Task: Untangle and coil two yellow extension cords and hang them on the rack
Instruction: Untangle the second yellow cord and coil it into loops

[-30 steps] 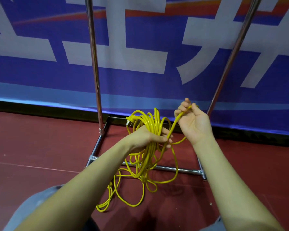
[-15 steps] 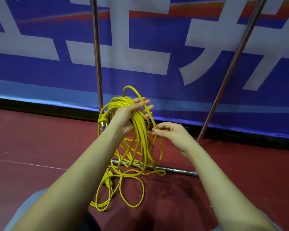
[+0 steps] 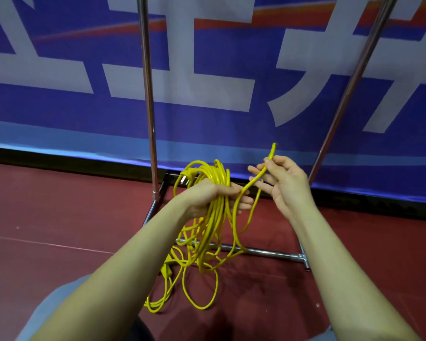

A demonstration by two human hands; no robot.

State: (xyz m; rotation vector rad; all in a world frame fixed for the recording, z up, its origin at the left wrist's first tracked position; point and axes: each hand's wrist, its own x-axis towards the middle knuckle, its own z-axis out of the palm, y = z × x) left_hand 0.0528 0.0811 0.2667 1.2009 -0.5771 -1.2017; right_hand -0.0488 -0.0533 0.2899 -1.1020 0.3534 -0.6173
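Yellow cord (image 3: 214, 217) beside rack base (image 3: 261, 252)

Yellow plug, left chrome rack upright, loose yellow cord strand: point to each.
Yellow plug (image 3: 185, 177), head view: on its body, above the left hand.
Left chrome rack upright (image 3: 146, 94), head view: mid-pole.
Loose yellow cord strand (image 3: 271, 153), head view: just above the right fingers.

Left hand (image 3: 207, 195) grips the yellow cord bundle (image 3: 214, 183) — right hand (image 3: 284, 183) pinches one strand (image 3: 268, 163).
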